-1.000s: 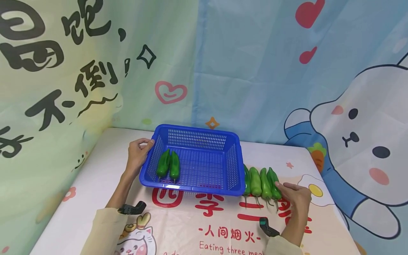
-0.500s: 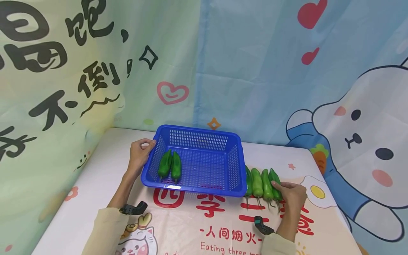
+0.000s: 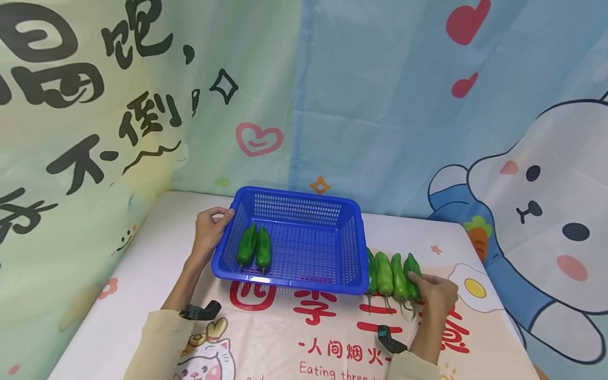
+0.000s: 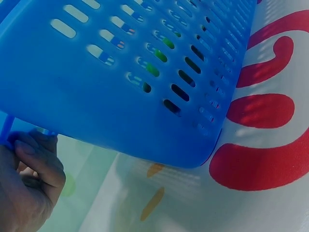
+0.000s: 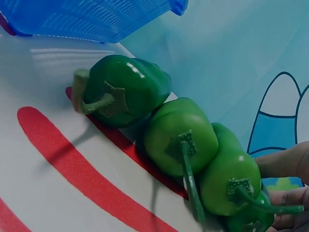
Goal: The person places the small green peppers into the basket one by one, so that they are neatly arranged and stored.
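Observation:
A blue plastic basket (image 3: 349, 287) with slotted walls holds two dark green peppers (image 3: 247, 245) side by side at its left end. My left hand (image 3: 209, 227) grips the basket's left rim, its fingers curled at the edge in the left wrist view. To the right of the basket, several green peppers (image 3: 385, 274) lie in a row, stems towards me. My right hand (image 3: 439, 293) pinches the rightmost, dark green pepper (image 3: 412, 264), which leans slightly apart from its neighbour at the far end. In the right wrist view, the lighter peppers (image 5: 181, 137) partly hide that pepper and the fingers.
The row's leftmost pepper (image 5: 128, 89) lies close beside the basket, partly covered by its rim in the head view. A printed cloth (image 3: 266, 338) covers the table. A decorated curtain (image 3: 361, 105) hangs directly behind the table.
My right hand has moved left onto the rightmost pepper, and that pepper's far end has shifted slightly right, away from its neighbour. My left hand stays on the basket. The head view has shifted slightly.

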Tool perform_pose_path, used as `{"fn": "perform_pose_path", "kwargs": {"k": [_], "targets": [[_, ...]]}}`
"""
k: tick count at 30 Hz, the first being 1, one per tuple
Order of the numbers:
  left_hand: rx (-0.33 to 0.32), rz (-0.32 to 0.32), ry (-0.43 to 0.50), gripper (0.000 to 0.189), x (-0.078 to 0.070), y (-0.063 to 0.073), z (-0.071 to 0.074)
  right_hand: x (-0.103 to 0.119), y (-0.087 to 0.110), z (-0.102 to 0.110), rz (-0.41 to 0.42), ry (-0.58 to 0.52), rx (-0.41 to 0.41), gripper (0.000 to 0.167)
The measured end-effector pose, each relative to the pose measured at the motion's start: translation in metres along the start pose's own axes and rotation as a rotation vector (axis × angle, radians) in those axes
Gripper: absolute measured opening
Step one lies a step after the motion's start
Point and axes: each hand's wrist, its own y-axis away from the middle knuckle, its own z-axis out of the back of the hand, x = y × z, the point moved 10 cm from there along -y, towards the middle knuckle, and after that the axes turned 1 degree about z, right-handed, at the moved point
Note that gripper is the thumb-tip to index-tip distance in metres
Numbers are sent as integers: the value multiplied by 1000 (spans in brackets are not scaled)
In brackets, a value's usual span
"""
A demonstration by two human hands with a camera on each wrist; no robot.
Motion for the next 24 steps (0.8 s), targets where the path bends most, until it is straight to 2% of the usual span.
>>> {"fn": "perform_pose_path", "kwargs": {"k": [12, 21, 24], "targets": [[3, 4, -5, 40, 0, 0, 0, -9, 2, 8, -48, -145, -10, 64], [-2, 8, -15, 38, 1, 0, 0, -7, 5, 19, -81, -170, -20, 62], [1, 6, -14, 39, 1, 0, -1, -6, 7, 20, -89, -177, -13, 66]]}}
